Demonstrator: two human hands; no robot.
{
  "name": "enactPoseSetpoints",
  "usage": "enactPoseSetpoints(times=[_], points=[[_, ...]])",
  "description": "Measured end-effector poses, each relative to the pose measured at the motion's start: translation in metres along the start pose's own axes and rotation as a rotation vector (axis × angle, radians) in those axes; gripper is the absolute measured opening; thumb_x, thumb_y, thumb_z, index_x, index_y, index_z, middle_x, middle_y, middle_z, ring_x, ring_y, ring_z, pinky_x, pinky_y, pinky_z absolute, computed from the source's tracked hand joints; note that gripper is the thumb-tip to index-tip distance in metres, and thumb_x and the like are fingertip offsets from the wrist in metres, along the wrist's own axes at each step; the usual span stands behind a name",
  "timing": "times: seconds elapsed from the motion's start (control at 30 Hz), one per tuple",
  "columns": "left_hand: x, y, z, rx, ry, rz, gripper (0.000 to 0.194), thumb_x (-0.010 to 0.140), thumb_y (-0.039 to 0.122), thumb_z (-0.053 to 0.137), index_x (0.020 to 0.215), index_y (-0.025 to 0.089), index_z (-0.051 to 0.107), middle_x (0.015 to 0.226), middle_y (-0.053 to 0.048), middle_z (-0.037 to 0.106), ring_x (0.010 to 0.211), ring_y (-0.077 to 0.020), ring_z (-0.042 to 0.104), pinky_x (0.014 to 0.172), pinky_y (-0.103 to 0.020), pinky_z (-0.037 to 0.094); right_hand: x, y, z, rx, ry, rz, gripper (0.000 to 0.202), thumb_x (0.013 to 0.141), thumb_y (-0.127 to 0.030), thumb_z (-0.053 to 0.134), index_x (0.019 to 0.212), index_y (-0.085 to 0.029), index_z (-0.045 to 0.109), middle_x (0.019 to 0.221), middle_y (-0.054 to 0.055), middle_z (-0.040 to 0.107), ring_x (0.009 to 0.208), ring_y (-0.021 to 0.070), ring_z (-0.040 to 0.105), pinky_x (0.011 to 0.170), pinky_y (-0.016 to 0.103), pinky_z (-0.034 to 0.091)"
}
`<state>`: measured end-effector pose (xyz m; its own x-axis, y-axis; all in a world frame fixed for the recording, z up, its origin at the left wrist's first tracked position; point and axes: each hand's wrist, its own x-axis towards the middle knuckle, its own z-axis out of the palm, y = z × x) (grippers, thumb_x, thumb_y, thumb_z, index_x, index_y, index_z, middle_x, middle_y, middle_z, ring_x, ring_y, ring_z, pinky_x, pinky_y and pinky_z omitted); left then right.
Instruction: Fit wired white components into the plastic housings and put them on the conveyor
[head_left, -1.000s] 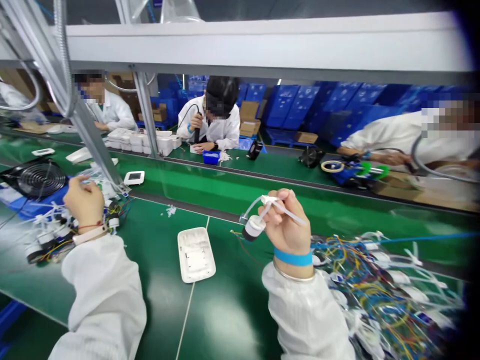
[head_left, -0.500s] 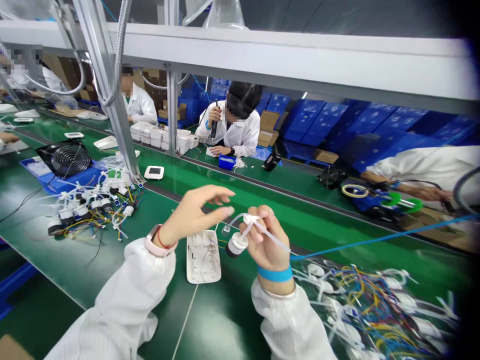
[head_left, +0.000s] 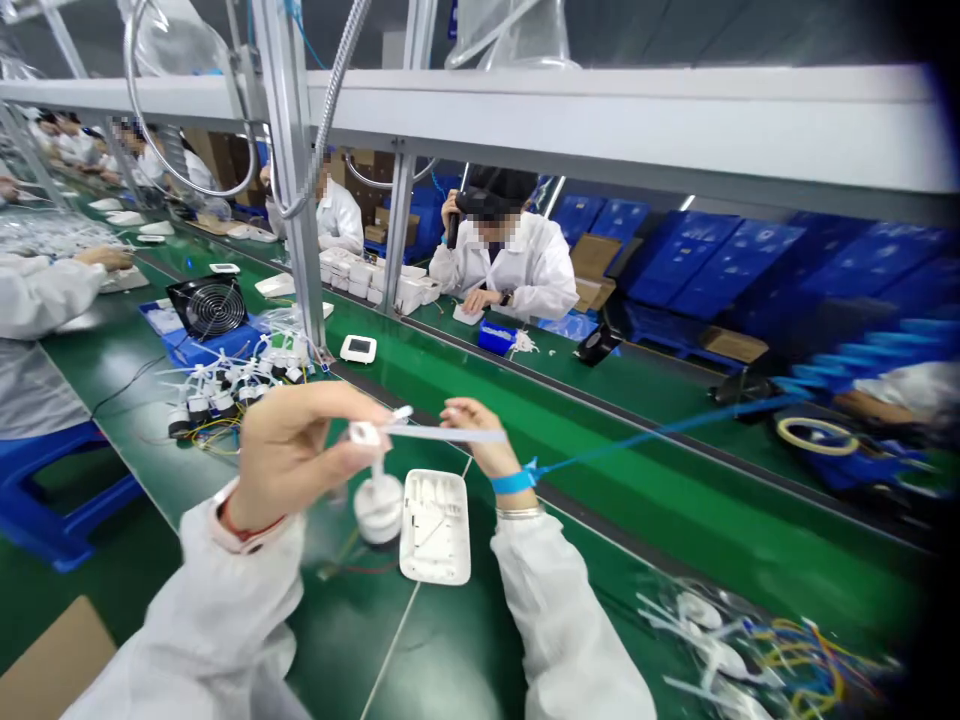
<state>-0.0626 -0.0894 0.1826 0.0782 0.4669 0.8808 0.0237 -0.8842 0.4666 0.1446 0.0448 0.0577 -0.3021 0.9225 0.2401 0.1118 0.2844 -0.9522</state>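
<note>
My left hand [head_left: 304, 455] pinches a small white fitting [head_left: 365, 434] between thumb and fingers. From it a flat, whitish strip [head_left: 442, 433] reaches right, and a short tube leads down to a hanging round white part [head_left: 378, 508] with thin wires below. My right hand [head_left: 478, 432], a blue band at its wrist, is behind the strip's far end, its fingers loosely bent and seemingly holding nothing. Beneath and between both hands a white casing [head_left: 435, 527] lies open side up on the green table [head_left: 442, 650], with small parts and wires inside.
Round parts with tubes and wires [head_left: 225, 385] are heaped at left beside a black fan [head_left: 208, 306]. Another wired pile [head_left: 750, 650] lies lower right. A blue cord runs from my right wrist. Across the bench, a person [head_left: 510, 250] works near a blue box [head_left: 496, 338].
The fitting and its round part have passed from my right hand to my left. My left hand has closed and moved lower left; my right hand is farther forward. The view has shifted left.
</note>
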Motion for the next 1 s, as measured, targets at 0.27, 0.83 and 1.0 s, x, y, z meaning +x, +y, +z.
enactPoseSetpoints(times=[0.27, 0.83, 1.0], points=[[-0.055, -0.049, -0.018, 0.121, -0.515, -0.587, 0.014, 0.075, 0.027, 0.064, 0.074, 0.014, 0.068, 0.064, -0.002, 0.066, 0.056, -0.0102, 0.056, 0.055, -0.02, 0.043, 0.059, 0.081, 0.03, -0.382, -0.114, -0.148, 0.009, 0.07, -0.019, 0.055, 0.062, -0.017, 0.058, 0.071, 0.002, 0.057, 0.067, 0.014, 0.052, 0.069, 0.031, 0.044], [-0.107, -0.144, 0.001, 0.257, -0.127, -0.892, 0.028, 0.077, 0.038, 0.058, 0.081, 0.011, 0.064, 0.061, 0.0, 0.058, 0.052, -0.0078, 0.046, 0.048, -0.018, 0.036, 0.057, 0.086, 0.039, -0.704, -0.226, -0.274, 0.011, 0.078, -0.013, 0.05, 0.071, -0.018, 0.056, 0.102, 0.009, 0.055, 0.097, 0.022, 0.047, 0.088, 0.041, 0.032], [-0.112, -0.141, 0.004, 0.337, -0.086, -0.822, 0.025, 0.079, 0.034, 0.055, 0.086, 0.012, 0.065, 0.071, -0.004, 0.064, 0.063, -0.0122, 0.055, 0.059, -0.022, 0.043, 0.053, 0.08, 0.033, -0.626, -0.148, -0.235, 0.012, 0.082, -0.017, 0.045, 0.073, -0.018, 0.053, 0.104, 0.011, 0.054, 0.101, 0.0224, 0.048, 0.086, 0.041, 0.034]])
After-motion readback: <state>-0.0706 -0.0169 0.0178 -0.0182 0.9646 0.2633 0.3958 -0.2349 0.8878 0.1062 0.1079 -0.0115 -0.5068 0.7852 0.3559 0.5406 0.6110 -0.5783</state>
